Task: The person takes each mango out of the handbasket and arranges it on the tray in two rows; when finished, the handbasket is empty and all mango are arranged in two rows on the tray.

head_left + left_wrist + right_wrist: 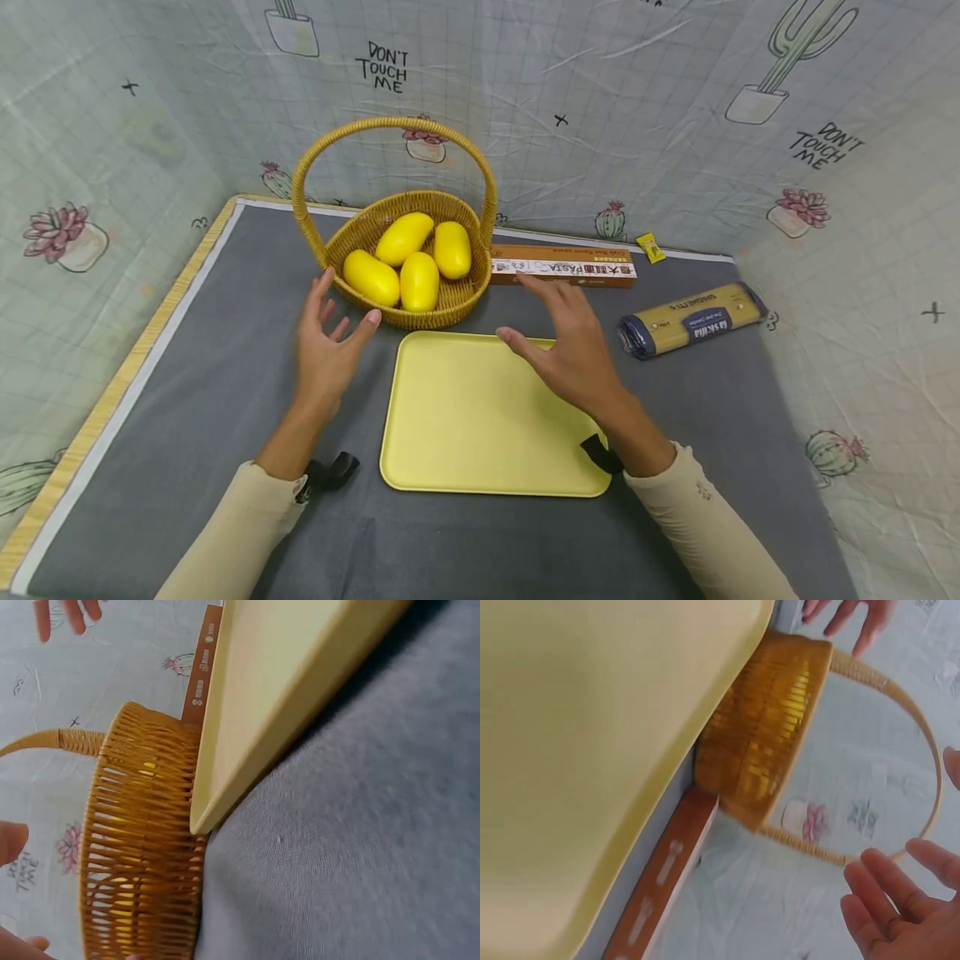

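A woven wicker basket [420,320] with a tall arched handle stands at the back, and several yellow mangoes [405,239] lie in it. My left hand [324,357] is held at the basket's front left, thumb and fingers spread, holding nothing; whether a fingertip touches the rim I cannot tell. Over the back right part of a pale yellow tray [480,417] hovers my right hand [573,354], its fingers spread and nothing in its grasp. The tray lies flat in front of the basket. In the right wrist view, the basket's wall [742,742] shows beyond the tray's edge.
Right of the basket lies a brown pasta box [562,267], partly behind my right fingertips. A small yellow packet [650,247] is by the table's back edge. A spaghetti pack [692,320] rests farther right. Patterned cloth [555,175] hangs around the grey table [202,400].
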Tool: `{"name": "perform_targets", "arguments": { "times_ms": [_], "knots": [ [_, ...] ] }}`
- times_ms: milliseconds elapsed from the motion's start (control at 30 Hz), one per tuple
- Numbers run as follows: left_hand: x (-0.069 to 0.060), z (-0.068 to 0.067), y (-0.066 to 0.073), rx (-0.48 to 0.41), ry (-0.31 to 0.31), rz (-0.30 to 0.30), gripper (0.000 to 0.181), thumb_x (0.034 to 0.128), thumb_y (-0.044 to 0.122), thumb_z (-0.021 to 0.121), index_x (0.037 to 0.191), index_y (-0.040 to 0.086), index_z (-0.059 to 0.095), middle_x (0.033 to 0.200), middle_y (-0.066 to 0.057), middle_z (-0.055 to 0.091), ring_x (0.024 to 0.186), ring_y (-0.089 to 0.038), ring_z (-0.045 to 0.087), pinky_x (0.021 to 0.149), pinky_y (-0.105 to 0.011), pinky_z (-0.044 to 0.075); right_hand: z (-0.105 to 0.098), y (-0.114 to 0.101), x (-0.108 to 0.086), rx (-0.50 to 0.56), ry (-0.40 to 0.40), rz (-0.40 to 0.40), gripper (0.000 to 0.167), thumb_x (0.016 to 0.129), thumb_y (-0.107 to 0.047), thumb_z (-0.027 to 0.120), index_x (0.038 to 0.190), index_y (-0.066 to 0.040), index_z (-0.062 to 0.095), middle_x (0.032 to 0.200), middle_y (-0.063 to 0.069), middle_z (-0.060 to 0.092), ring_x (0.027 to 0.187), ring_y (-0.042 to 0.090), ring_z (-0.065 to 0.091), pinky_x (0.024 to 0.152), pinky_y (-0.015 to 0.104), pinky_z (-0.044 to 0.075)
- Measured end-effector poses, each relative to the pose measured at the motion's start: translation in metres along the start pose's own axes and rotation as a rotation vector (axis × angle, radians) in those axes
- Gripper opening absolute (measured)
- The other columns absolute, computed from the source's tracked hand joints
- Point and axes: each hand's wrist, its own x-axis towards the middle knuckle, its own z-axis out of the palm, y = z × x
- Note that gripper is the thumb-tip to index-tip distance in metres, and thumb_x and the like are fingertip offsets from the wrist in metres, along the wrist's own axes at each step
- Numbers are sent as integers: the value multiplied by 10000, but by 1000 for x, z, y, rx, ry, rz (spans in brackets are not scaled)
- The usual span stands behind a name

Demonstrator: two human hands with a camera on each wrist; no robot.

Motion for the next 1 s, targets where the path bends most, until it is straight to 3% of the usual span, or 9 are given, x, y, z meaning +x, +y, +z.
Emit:
{"name": "perform_targets", "arguments": {
  "times_ms": [233, 500, 733, 1000],
  "knots": [
    [15, 8, -8, -87, 25, -66, 858, 967, 180, 804, 1673, 338, 342, 1803, 84, 50, 1648, -329, 183, 1305, -554, 331, 23, -12, 24, 73, -57, -23, 705, 954, -391, 819, 1569, -199, 534, 1408, 111, 629, 1331, 288, 570, 1115, 557, 501],
    [26, 14, -18, -116, 13, -76, 910, 972, 156, 792, 1698, 328, 271, 1808, 58, -12, 1666, -321, 103, 1319, -550, 308, 48, -23, 51, 131, -125, -25, 675, 972, -419, 793, 1544, -160, 548, 1379, 97, 652, 1294, 274, 616, 1087, 505, 528],
    [30, 15, -19, -154, 10, -66, 948, 970, 122, 789, 1709, 315, 228, 1794, 103, 78, 1671, -278, 90, 1334, -548, 275, 70, -22, 76, 154, -189, 11, 620, 981, -405, 783, 1517, -173, 575, 1324, 79, 686, 1244, 291, 639, 1027, 476, 542],
    [33, 17, -25, -162, -12, -75, 960, 989, 115, 762, 1714, 339, 173, 1791, 118, 73, 1674, -250, 73, 1351, -521, 241, 92, -20, 97, 143, -295, 112, 655, 986, -412, 776, 1545, -166, 540, 1405, 135, 654, 1281, 320, 633, 1039, 478, 547]
  ]
}}
